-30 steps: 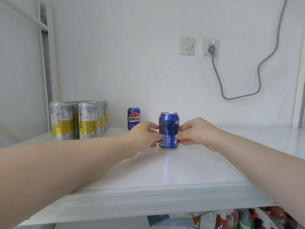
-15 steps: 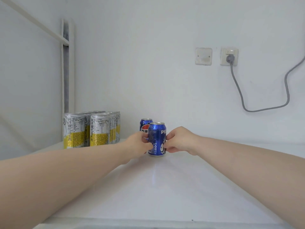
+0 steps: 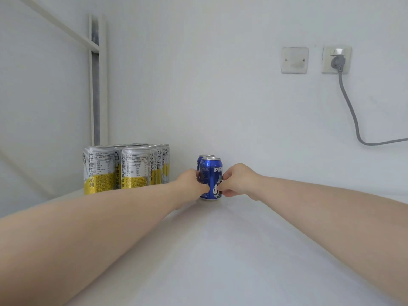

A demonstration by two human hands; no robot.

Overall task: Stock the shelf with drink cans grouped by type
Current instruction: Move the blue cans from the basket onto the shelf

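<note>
On white shelf point(image 3: 220, 250) | left grip point(image 3: 192, 182), right grip point(image 3: 238, 181) pinching upright blue can point(image 3: 212, 173)

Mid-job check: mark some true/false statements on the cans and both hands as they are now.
1. The left hand and the right hand both grip the front blue can. True.
2. The front blue can lies on its side. False: it stands upright on the shelf.
3. A rear blue can stands close behind it. True.
4. The silver-and-yellow cans stand right of the blue cans. False: they stand to the left.
5. The wall socket is unused. False: a grey plug sits in it.
</note>
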